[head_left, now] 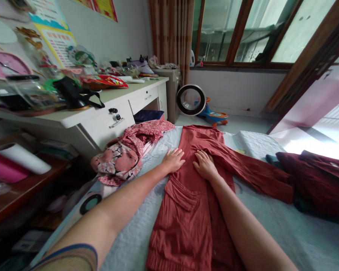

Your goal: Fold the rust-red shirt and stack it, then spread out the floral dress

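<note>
Both hands lie flat, fingers spread and released, on the rust-red garment (192,195). The left hand (173,160) presses its edge; the right hand (205,165) rests beside it. Beyond the left fingers lies a floral cloth heap (124,154).

my two bare arms stretched forward, left hand (173,160) flat, palm down, fingers extended, right hand (205,165) just beside it, likewise flat, palm down

Wall poster (55,34): at 10 o'clock, rows of red print, too small to read.
Red-and-yellow poster (105,7): at 11 o'clock, characters blurred.
Pink clock (5,64): at 9 o'clock, possibly numerals, unreadable.
Snack bag (109,81) on the desk (87,113): print illegible.
</note>
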Action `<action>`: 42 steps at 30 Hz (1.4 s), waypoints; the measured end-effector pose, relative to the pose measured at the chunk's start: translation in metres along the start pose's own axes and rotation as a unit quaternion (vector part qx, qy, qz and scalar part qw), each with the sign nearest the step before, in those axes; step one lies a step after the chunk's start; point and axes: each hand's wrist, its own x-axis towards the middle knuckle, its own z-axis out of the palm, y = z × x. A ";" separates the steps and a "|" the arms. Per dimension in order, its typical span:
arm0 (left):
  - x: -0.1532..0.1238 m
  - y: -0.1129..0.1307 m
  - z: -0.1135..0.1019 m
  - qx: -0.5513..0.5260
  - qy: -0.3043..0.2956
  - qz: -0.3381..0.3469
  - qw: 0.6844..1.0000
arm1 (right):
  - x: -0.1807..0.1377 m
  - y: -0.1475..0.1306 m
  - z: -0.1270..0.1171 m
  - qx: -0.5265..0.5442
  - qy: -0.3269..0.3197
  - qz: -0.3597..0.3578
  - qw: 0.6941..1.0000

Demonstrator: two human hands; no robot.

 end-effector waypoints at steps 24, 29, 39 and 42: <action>-0.111 0.058 0.009 -0.006 0.070 0.015 0.997 | -0.090 -0.050 -0.017 -0.010 -0.042 -0.011 0.999; -0.129 0.069 0.012 -0.009 0.045 -0.025 0.999 | -0.096 -0.055 -0.017 -0.035 -0.046 0.023 0.998; -0.157 0.073 0.017 0.005 0.078 -0.006 0.997 | -0.107 -0.062 -0.027 -0.042 -0.031 0.106 0.993; -0.160 0.072 0.019 -0.003 0.107 0.010 0.994 | -0.126 -0.077 -0.032 -0.021 -0.003 0.022 1.000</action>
